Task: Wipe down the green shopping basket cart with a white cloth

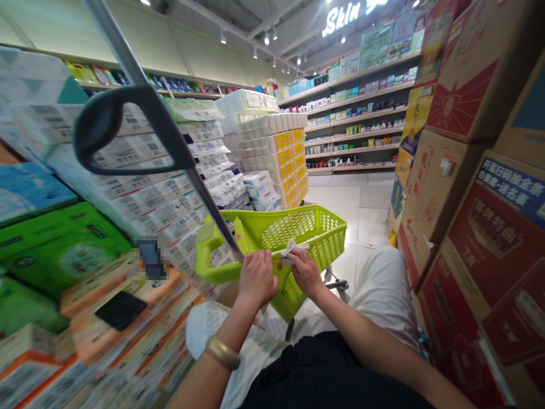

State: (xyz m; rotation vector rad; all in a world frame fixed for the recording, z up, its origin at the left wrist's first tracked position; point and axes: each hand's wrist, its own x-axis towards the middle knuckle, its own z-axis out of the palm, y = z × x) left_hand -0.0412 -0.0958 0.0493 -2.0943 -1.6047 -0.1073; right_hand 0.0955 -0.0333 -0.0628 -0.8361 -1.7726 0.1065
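Note:
A lime-green plastic shopping cart point(326, 218) with perforated walls stands before my knees. My left hand point(258, 277), with a gold bangle point(223, 352) on the forearm, is closed over the cart's near rim, beside the foot of a grey pole point(213, 213). My right hand point(305, 272) pinches a crumpled white cloth or tissue point(291, 247) against the same rim, a little to the right. A dark grey loop handle point(128, 170) sits on the pole, up and left of my hands.
Stacked tissue packs point(145, 199) line the left. A black flat object point(121, 310) lies on orange packs point(91, 335). Cardboard cartons point(443, 187) rise close on the right. Yellow-and-white packs point(289, 165) and product shelves point(353, 119) stand behind the cart, over a tiled floor point(366, 216).

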